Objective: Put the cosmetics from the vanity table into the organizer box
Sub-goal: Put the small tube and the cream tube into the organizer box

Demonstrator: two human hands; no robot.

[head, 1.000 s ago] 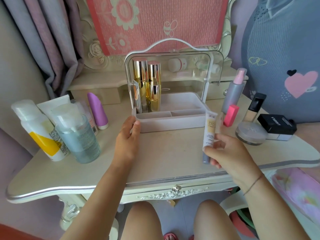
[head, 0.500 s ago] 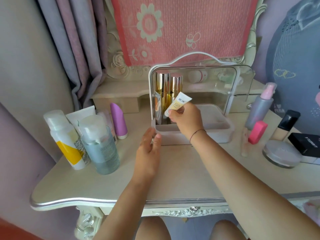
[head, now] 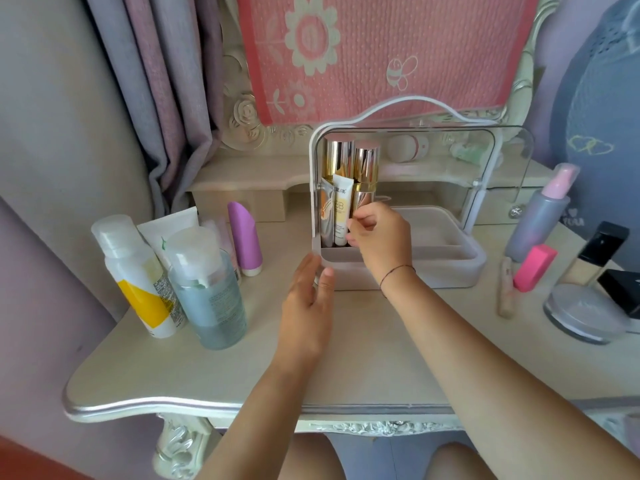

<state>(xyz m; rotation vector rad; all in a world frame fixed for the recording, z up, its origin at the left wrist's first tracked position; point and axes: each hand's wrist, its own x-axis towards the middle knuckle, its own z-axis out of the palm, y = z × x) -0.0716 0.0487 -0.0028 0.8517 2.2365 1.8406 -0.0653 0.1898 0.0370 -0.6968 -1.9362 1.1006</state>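
Observation:
The white organizer box (head: 450, 268) stands open at the middle of the vanity table (head: 242, 375), its clear lid raised. At its left end stand tall gold bottles (head: 341, 157), a silver tube (head: 326, 213) and a white-and-yellow BB cream tube (head: 342, 206), upright. My right hand (head: 381, 240) reaches into the box, fingertips pinched on the lower part of the BB tube. My left hand (head: 304, 306) lies open on the table, its fingers against the box's front left corner.
Left of the box stand a white-and-yellow spray bottle (head: 138, 278), a blue-green toner bottle (head: 211, 292), a white tube (head: 166, 230) and a purple item (head: 244, 237). On the right are a grey pump bottle (head: 540, 216), pink stick (head: 535, 268), foundation bottle (head: 595, 258), powder jar (head: 585, 313) and beige stick (head: 505, 289).
My right hand carried the BB cream tube from the table's right front into the box and stood it upright beside the silver tube. My left hand stayed at the box corner.

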